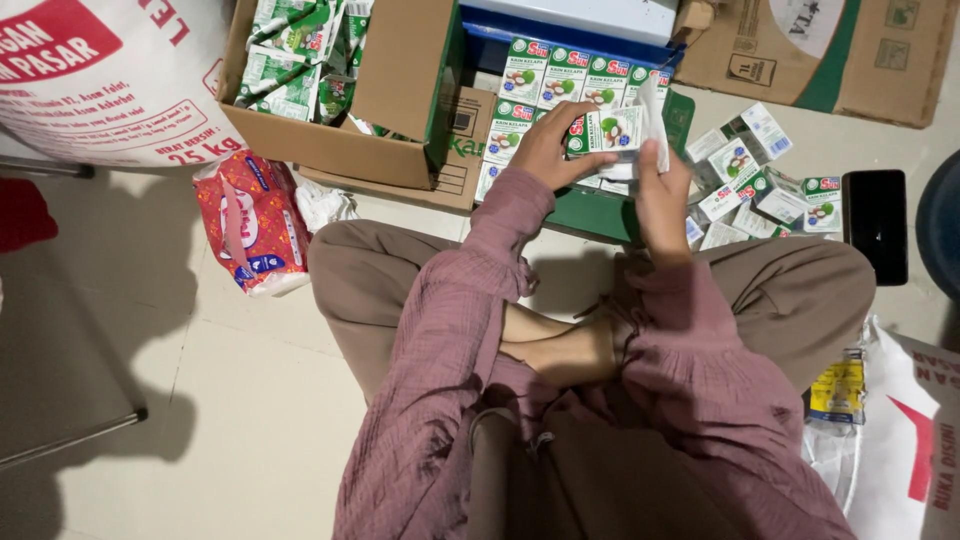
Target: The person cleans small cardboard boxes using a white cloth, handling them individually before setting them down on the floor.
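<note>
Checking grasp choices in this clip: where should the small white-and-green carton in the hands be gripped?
Grip the small white-and-green carton across its two narrow side edges, coming from above. It lies face-up between the left hand and right hand, so its flat sides are exposed.

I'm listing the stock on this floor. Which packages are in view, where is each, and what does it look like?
Small carton: held in both hands, white and green.
Row of cartons: upright in the blue and green box ahead.
Loose cartons: scattered on the floor, right.
Cardboard box: upper left, brown, holds green-white pouches.
Large sack: top left, white with red.
Red bag: left, patterned.
</note>
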